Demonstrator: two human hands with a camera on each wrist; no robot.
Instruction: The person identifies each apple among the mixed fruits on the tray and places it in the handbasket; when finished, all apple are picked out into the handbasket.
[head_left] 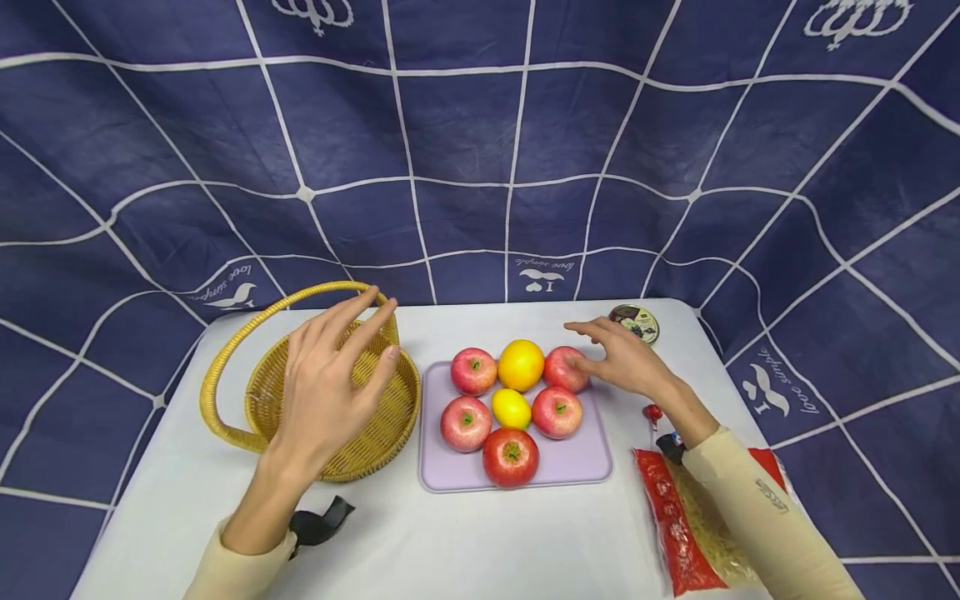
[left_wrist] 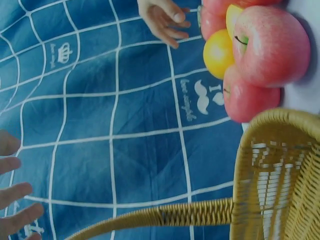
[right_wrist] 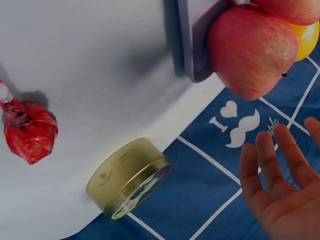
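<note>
Here we find the left hand spread loose above the basket, gripping nothing; the right hand, fingers straight, touches the tray's far-right apple.

Round gold tin near worktop far right corner. Red-ended noodle packet at right edge, small red-wrapped candy just beyond it. Black clip near front-left. Navy grid cloth behind.

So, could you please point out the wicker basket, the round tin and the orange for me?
wicker basket [head_left: 262, 392], head view, left rim.
round tin [right_wrist: 131, 176], right wrist view, gold side wall.
orange [head_left: 521, 364], head view, middle of the fruit.
</note>
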